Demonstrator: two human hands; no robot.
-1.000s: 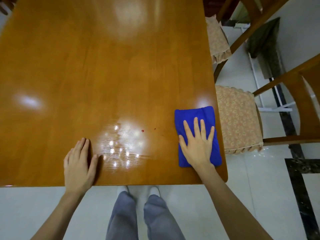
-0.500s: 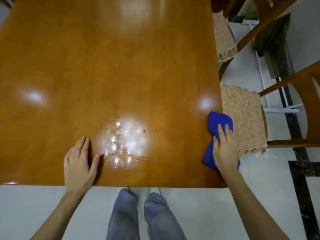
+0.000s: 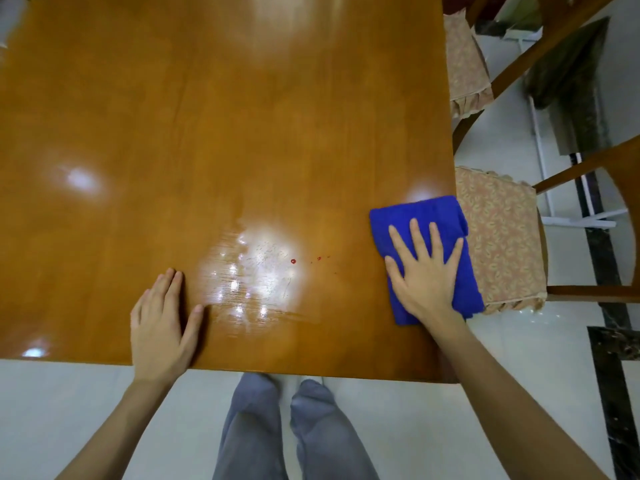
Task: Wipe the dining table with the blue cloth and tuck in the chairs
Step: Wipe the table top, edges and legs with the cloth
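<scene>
Right hand [image 3: 424, 275] flat, fingers spread, pressing blue cloth [image 3: 420, 216] at table [image 3: 207, 133] edge; left hand [image 3: 162, 327] flat on wood. Red specks [image 3: 293, 261] between. Cushioned chair [image 3: 502, 237] beside cloth.

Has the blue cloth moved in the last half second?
Yes. The blue cloth slid left from the edge of the table toward the red spot, under the right hand.

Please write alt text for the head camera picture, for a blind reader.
A right hand presses a blue cloth flat at the right edge of a glossy wooden table; the left hand rests flat near the front edge. Small red spots lie between them.
</scene>
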